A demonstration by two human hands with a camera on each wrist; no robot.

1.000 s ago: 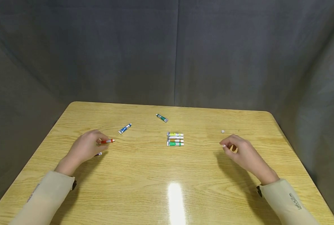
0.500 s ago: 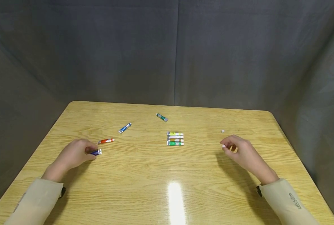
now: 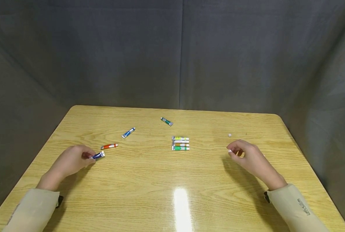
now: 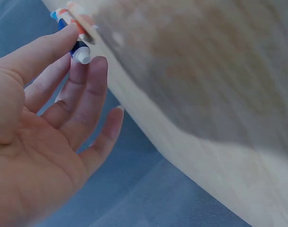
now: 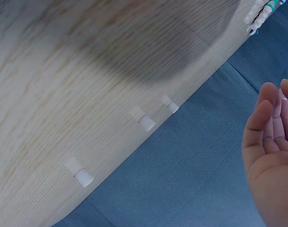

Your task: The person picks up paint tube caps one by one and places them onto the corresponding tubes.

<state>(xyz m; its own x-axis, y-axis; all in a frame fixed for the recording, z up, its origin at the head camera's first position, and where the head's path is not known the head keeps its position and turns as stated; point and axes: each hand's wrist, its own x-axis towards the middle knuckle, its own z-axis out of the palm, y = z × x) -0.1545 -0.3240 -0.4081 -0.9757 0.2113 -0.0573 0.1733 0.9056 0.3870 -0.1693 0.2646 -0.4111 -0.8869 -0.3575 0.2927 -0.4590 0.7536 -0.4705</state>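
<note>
Both hands rest low on the light wooden table, the left hand pinching a small dark blue paint tube, the right hand with its fingers curled.

Left of centre in the head view, the left hand grips the dark blue tube between thumb and fingertips just above the tabletop, its white cap showing at the fingertips in the left wrist view. At centre right, the right hand pinches something small and white; what it is cannot be told. Four paint tubes in a tight row lie at the middle of the frame. Just above the left hand lies an orange-red tube; further up are a blue-and-white tube and a green tube. A tiny white cap sits above the right hand.
</note>
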